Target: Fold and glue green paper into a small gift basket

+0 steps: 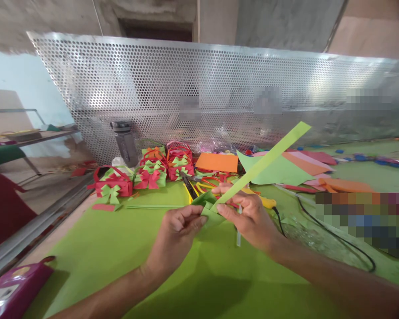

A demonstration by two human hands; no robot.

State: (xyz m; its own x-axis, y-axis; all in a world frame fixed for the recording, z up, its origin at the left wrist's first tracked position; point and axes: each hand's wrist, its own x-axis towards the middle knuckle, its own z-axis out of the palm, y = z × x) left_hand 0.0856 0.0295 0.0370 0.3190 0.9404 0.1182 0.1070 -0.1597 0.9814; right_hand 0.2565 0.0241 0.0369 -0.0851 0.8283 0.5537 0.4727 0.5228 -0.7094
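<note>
Both my hands meet over the green table cover, pinching one folded light-green paper strip. My left hand is closed on the folded, bunched end of the strip. My right hand is closed on the strip just beside it, and the long free end slants up to the right. A thin white stick pokes down from under my right hand. Behind my hands lie scissors and a yellow glue gun with a black cord.
Several small red paper baskets with green bows stand at the back left. Orange, green and pink sheets lie at the back. A perforated metal panel walls the table's far edge. A purple object sits near left.
</note>
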